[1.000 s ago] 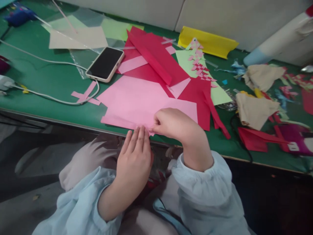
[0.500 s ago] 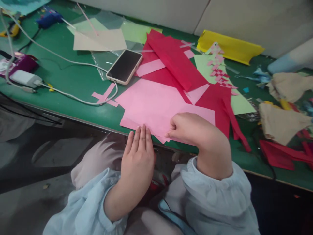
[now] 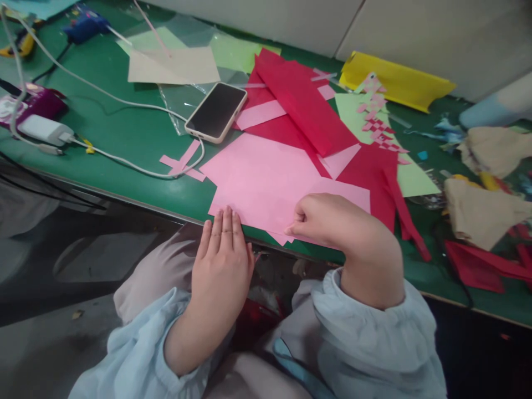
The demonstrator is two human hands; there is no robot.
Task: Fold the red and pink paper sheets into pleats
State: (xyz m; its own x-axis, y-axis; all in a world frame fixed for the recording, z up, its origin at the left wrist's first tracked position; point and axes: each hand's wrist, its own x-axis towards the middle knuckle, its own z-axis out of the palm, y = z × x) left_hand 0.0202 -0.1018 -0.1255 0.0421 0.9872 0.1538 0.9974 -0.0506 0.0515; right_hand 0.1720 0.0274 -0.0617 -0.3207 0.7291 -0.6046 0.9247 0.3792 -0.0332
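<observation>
Pink paper [image 3: 261, 183] lies along the front edge of the green table, over red sheets [image 3: 374, 183]. My left hand [image 3: 222, 260] lies flat with its fingers straight, the tips on the paper's lower left edge. My right hand [image 3: 328, 221] is curled on the lower right part of the pink paper, its thumb and fingers pressed together near the edge. Whatever its fingers may hold is hidden. Crossed pink strips [image 3: 180, 163] rest to the left of the paper.
A phone [image 3: 216, 112] on a white cable lies behind the paper. A woven pink-and-red strip piece [image 3: 377, 122] and a folded yellow sheet [image 3: 394, 80] are at the back right. Beige scraps [image 3: 482, 210] lie at right, a blue glue gun [image 3: 87, 25] at far left.
My left hand has slid left along the paper's front edge. My right hand keeps its curled pose at nearly the same place on the paper. The view has shifted slightly.
</observation>
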